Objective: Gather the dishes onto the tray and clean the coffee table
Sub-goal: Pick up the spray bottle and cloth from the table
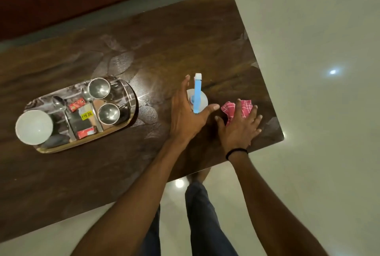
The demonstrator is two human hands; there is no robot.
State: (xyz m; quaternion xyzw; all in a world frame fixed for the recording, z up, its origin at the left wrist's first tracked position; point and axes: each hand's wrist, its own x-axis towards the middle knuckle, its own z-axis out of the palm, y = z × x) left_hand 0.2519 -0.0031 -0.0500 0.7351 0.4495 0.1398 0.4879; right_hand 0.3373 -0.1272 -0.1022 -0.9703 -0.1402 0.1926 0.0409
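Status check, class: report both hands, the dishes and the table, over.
Left hand open around spray bottle, not yet gripping. Right hand flat on pink cloth. Bowl, two steel cups and spoons already on tray. Coffee table otherwise unobstructed.

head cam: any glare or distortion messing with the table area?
Head view: lamp glare streaks the coffee table beside the spray bottle; bright reflections dot the floor; wide-angle bends the table edges; left hand and cloth slightly soft; lighting dim.

Left hand [186,116] spread open around spray bottle [197,99], right hand [239,127] flat on pink cloth [245,106], loaded tray [125,130] well apart
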